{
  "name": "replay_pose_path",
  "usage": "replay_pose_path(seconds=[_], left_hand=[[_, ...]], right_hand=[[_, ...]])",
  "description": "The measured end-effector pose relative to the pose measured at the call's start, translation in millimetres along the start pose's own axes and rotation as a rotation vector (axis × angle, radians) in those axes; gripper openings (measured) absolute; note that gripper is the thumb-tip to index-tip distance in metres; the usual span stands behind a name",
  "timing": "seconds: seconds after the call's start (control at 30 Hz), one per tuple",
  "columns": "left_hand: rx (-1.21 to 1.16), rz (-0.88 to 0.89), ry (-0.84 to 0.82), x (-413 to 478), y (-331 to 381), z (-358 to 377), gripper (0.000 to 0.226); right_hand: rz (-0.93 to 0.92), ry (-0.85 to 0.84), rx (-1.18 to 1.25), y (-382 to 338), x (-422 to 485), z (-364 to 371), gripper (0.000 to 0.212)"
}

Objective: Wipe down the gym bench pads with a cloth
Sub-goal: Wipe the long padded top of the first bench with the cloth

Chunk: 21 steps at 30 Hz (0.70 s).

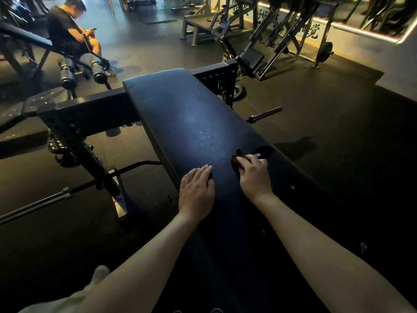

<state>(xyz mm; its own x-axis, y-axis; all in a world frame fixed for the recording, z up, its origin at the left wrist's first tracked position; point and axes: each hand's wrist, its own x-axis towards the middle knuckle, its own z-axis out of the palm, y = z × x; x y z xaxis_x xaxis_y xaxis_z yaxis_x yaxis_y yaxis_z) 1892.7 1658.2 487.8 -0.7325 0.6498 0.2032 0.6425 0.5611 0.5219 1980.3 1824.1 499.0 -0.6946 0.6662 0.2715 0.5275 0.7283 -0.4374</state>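
A long black bench pad (pixel 180 114) runs from the near right up to the middle of the view, with a shiny patch at its centre. My left hand (pixel 196 190) lies flat on the pad's left side, fingers straight. My right hand (pixel 253 172) presses a dark red cloth (pixel 237 160) onto the pad's right side, fingers curled over it. Most of the cloth is hidden under the hand.
A black steel frame (pixel 90 109) crosses under the pad's far end. Barbell sleeves stick out at the left (pixel 33 204) and right (pixel 266 114). A person (pixel 67 28) sits on another machine at the far left. Weight machines (pixel 259 41) stand at the back right.
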Motion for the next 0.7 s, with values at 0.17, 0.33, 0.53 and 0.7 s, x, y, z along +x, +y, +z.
replay_pose_path(seconds=[0.17,0.33,0.53,0.7], left_hand=[[0.054,-0.008,-0.023,10,15,-3,0.056],[0.073,0.069,-0.126,23,27,3,0.05],[0.117,0.039,-0.12,25,29,6,0.048],[0.107,0.074,-0.163,35,40,11,0.049]], right_hand=[[-0.227,-0.049,0.127,-36,-36,9,0.032],[-0.107,0.003,0.041,3,-9,-9,0.033],[-0.071,0.026,0.086,-14,-21,-1,0.03],[-0.163,0.007,0.068,0,-14,-13,0.034]])
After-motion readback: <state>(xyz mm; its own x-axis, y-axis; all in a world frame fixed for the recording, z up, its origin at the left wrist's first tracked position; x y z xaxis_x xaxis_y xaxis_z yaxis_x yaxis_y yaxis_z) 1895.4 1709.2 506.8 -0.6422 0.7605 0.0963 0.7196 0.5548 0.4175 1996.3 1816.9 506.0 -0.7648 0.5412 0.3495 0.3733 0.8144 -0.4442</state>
